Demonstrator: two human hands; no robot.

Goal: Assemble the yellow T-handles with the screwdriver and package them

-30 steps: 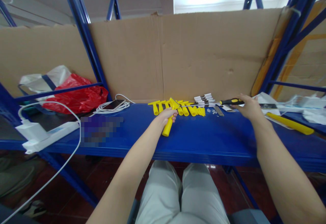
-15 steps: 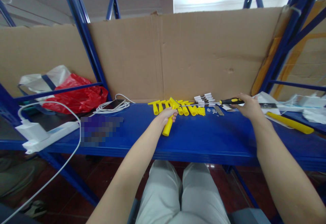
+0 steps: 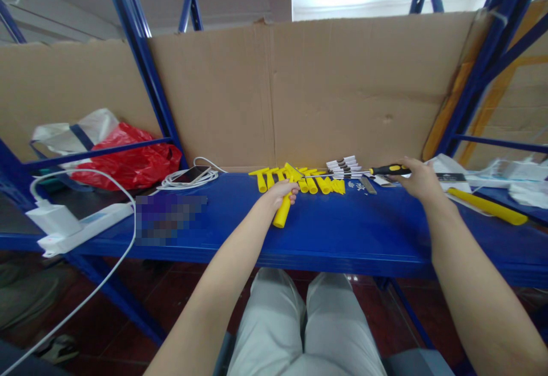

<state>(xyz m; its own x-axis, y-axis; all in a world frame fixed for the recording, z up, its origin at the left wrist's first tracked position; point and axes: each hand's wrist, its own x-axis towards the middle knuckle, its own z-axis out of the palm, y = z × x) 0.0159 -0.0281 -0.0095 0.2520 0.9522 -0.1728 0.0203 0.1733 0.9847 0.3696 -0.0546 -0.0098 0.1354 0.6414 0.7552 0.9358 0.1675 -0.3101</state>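
Observation:
My left hand [image 3: 283,192] is wrapped round the round grip of a yellow T-shaped plastic scraper handle [image 3: 281,214], held just above the blue bench. In my right hand [image 3: 413,179] is a screwdriver [image 3: 385,170] with a black and yellow handle. Its long thin shaft runs level to the left and its tip meets the head of the scraper handle; the exact contact is too small to tell. Behind my left hand several more yellow T-shaped handles [image 3: 314,186] lie in a row, beside small yellow pieces [image 3: 338,186]. Striped black and white packs [image 3: 343,165] lie behind the shaft.
Tiny metal bits [image 3: 355,185] and a flat metal blade [image 3: 368,185] lie below the shaft. A long yellow tool [image 3: 488,206] rests at right. Left are a phone [image 3: 193,174] on coiled white cable, a power strip [image 3: 92,225] and a red bag [image 3: 128,156]. Cardboard [image 3: 334,91] walls the back.

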